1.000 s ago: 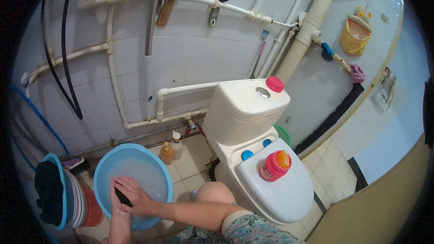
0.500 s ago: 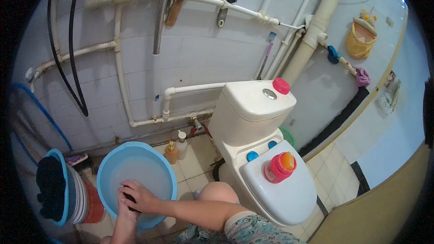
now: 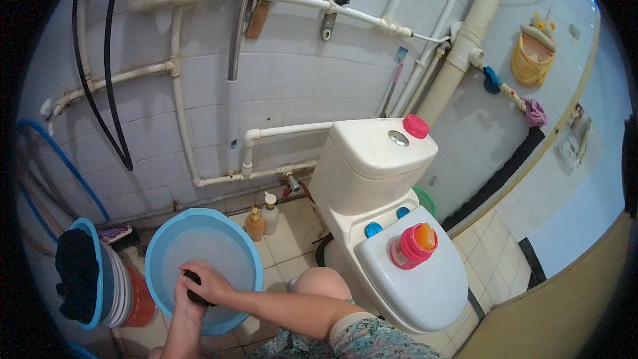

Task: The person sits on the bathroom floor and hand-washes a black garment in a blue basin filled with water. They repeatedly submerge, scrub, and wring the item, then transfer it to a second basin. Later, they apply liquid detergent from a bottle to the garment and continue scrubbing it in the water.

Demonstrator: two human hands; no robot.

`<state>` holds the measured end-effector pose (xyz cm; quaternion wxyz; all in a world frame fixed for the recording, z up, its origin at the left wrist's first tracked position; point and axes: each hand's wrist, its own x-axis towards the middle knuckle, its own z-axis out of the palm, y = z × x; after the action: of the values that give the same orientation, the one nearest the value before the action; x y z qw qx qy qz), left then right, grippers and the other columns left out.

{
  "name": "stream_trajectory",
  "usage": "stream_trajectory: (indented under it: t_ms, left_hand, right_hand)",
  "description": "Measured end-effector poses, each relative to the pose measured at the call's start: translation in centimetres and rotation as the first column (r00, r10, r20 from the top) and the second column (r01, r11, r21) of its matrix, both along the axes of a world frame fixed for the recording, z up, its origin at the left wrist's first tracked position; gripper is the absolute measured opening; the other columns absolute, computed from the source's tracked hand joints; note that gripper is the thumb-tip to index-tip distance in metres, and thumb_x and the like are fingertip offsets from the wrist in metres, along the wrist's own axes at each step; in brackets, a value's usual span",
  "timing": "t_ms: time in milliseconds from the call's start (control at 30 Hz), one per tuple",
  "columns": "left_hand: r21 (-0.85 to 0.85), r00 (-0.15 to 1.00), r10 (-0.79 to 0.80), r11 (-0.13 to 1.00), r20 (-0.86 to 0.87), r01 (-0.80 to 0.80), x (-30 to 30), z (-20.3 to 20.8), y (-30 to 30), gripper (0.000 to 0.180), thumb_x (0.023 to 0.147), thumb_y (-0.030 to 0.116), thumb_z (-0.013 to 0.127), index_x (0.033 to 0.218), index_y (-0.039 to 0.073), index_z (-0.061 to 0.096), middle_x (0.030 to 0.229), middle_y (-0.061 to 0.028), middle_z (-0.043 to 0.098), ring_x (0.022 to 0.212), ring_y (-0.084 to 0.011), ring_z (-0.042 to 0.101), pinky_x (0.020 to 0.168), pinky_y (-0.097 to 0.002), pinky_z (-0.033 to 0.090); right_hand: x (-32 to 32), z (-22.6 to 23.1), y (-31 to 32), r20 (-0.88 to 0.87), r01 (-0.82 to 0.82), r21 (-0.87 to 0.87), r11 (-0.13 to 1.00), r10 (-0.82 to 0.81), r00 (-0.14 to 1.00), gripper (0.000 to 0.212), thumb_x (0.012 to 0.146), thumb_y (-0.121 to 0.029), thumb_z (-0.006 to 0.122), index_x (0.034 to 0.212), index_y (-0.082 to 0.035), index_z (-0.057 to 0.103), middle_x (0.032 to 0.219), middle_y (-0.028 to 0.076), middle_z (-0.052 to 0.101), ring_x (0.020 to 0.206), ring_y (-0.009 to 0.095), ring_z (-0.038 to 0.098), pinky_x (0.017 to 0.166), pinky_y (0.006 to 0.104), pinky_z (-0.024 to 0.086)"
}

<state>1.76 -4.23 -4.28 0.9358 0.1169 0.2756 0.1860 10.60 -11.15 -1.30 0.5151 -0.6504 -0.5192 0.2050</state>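
Observation:
Over the front part of a light blue basin (image 3: 157,239), my two hands are pressed together around a small black cloth bundle (image 3: 195,298). My left hand (image 3: 183,300) supports it from the left side. My right hand (image 3: 214,283) wraps over it from the right, with its fingers curled across. Dark fabric shows between the palms and beside the thumb; its exact kind is hidden. Cloudy, whitish water (image 3: 216,246) lies in the basin below.
Left of the basin, black clothing (image 3: 76,269) hangs over a blue tub (image 3: 100,252) on stacked buckets. Two pump bottles (image 3: 254,225) stand behind the basin. On the right is a toilet (image 3: 412,286) with an open pink jar (image 3: 413,247) on its lid.
My hands have shifted slightly and turned around the black cloth, so more of it shows at the bottom. The whole view has moved a little.

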Motion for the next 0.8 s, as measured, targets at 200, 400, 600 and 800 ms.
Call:
stream_trajectory:
  t_ms: [200, 400, 600, 800]
  left_hand:
    - [0.149, 0.992, -0.059, 0.988, 0.11, 0.043, 0.3, 1.7, -0.7, 0.053, 0.091, 0.049, 0.038, 0.13, 0.014, 0.04, 0.131, -0.0061, 0.044, 0.119, -0.024, 0.043, 0.098, -0.0402, 0.035]
    - [0.085, 0.978, -0.069, 0.995, 0.196, 0.053, 0.8, 5.6, -3.5, 0.061, 0.087, 0.06, 0.037, 0.129, 0.017, 0.04, 0.133, -0.0054, 0.041, 0.12, -0.0235, 0.042, 0.099, -0.0413, 0.033]
    - [0.041, 0.951, 0.046, 0.997, 0.304, -0.062, -0.4, 3.6, 0.2, 0.039, 0.091, 0.039, 0.04, 0.114, 0.01, 0.051, 0.114, -0.0097, 0.053, 0.109, -0.0264, 0.048, 0.097, -0.0413, 0.036]
    - [0.187, 0.985, 0.017, 0.981, 0.171, -0.049, 0.8, 4.0, -0.7, 0.037, 0.092, 0.041, 0.038, 0.11, 0.012, 0.05, 0.109, -0.0071, 0.053, 0.105, -0.0232, 0.049, 0.093, -0.0391, 0.038]
  right_hand:
    - [2.6, -0.7, 1.4, -0.373, 0.266, 0.004, 0.964, -0.246, 0.895, 0.025, 0.087, -0.026, 0.053, 0.095, -0.002, 0.057, 0.089, 0.015, 0.06, 0.086, 0.03, 0.056, 0.078, 0.0357, 0.044]
    - [2.1, 2.7, -0.1, -0.232, 0.242, 0.236, 0.941, -0.187, 0.955, 0.018, 0.084, -0.016, 0.058, 0.095, -0.002, 0.054, 0.086, 0.009, 0.053, 0.086, 0.021, 0.053, 0.079, 0.0294, 0.042]
    - [-0.3, 4.6, -1.9, 0.26, -0.135, 0.292, 0.947, 0.058, 0.964, 0.053, 0.071, -0.013, 0.061, 0.121, -0.008, 0.047, 0.128, 0.021, 0.035, 0.121, 0.043, 0.032, 0.103, 0.0517, 0.021]
    - [-0.3, 5.8, -3.1, 0.539, -0.32, 0.209, 0.924, 0.164, 0.826, 0.045, 0.073, -0.027, 0.064, 0.113, -0.009, 0.056, 0.137, 0.02, 0.031, 0.129, 0.042, 0.025, 0.104, 0.0598, 0.015]
